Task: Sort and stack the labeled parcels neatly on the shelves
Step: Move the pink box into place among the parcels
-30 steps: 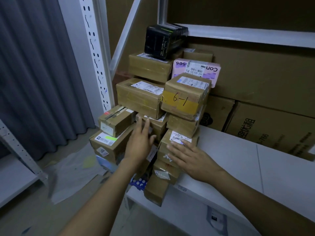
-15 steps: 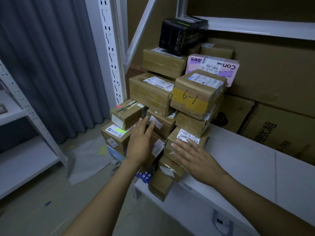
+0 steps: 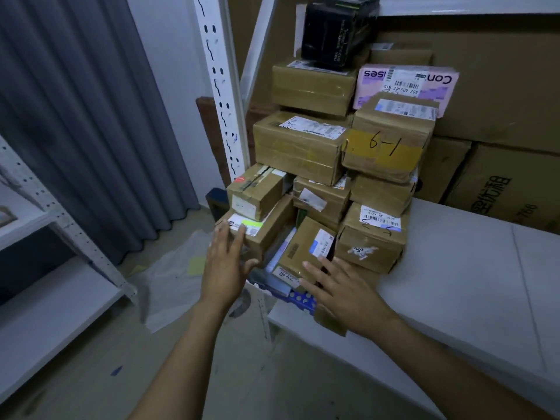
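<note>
L hand (image 3: 225, 262): fingers straight, slightly apart, flat on green-label parcel (image 3: 269, 234), 8 o'clock of pile (image 3: 300, 147). R hand (image 3: 345, 287): fingers splayed, tips touching tilted parcel (image 3: 298, 250), 6 o'clock.

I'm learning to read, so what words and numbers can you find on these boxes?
"6-1": handwritten on the yellow tape of a brown box.
"Con" and "ses": upside down on the pink parcel.
Lettering on the black box and the white shipping labels: too blurred to read.
</note>
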